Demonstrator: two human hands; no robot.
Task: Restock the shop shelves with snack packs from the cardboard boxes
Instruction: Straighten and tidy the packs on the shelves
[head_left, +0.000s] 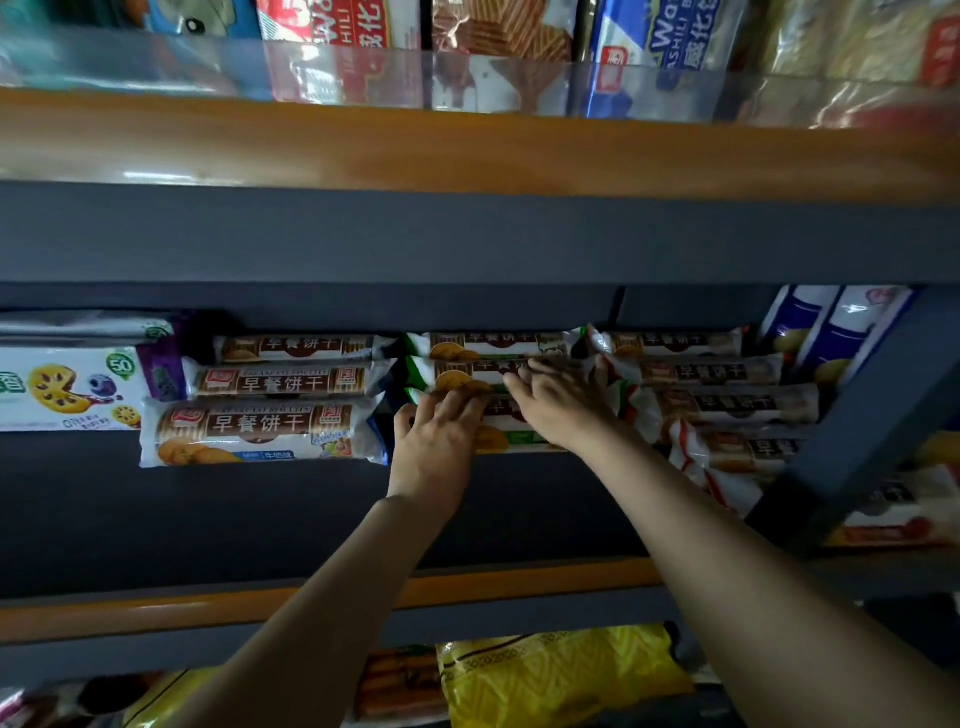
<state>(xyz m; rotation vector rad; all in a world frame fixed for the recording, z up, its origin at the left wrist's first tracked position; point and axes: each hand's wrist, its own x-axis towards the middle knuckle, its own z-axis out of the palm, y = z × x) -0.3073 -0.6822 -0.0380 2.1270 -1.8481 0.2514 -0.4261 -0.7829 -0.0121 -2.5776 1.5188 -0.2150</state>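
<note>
- Both hands are deep in the middle shelf (467, 519), working the green-ended biscuit packs (488, 358) stacked in the centre column.
- The left hand (434, 441) lies flat on the lowest pack of that stack, fingers spread and nearly straight, pressing rather than gripping.
- The right hand (558, 397) reaches over the pack above, fingers extended and lightly bent across its wrapper; nothing is closed inside it as far as I can see.
- My read: this is the placing step, packs being squared up and pushed back into line. No cardboard box shows from here.
- Next, I'd judge, comes an even push from both palms so the stack sits flush with its neighbours, then a trip back for more stock.
- To the left sits the blue-ended stack (260, 426), its wrappers reading "早餐饼干" and "BREAKFAST BISCUITS" in small print above.
- To the right, the red-ended stack (727, 405) carries the same "早餐饼干" band and leans downhill towards the shelf's upright.
- Far left, a white box (67, 389) shows cartoon fruit and a green "50" badge; the rest is too small to read.
- On the shelf above, behind a clear rail, wafer packs (498, 31) show partial lettering, "HILI" and "Wa", with "威化" on the blue one.
- Below, a yellow bag (561, 675) lies on the bottom shelf, its print unreadable.
</note>
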